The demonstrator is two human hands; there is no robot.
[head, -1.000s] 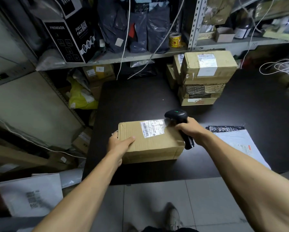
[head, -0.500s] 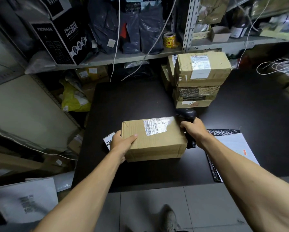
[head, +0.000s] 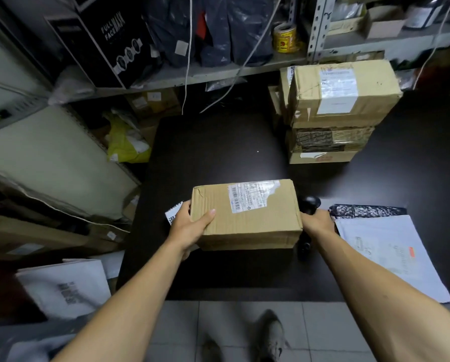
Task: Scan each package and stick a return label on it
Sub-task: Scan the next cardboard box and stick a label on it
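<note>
A brown cardboard package with a torn white shipping label on top sits at the near middle of the black table. My left hand grips its left end, thumb on top. My right hand holds the black barcode scanner against the package's right side; the box hides most of the fingers. A white sticker sheet with black print peeks out behind my left hand.
A stack of taped cardboard boxes stands at the back right of the table. A white mailer bag over a black bag lies at the right. Metal shelves with boxes, dark bags and a yellow tape roll run behind. More parcels clutter the left floor.
The scanner came down from over the package's label to beside its right end. My left hand kept its hold on the left end and the package shifted slightly.
</note>
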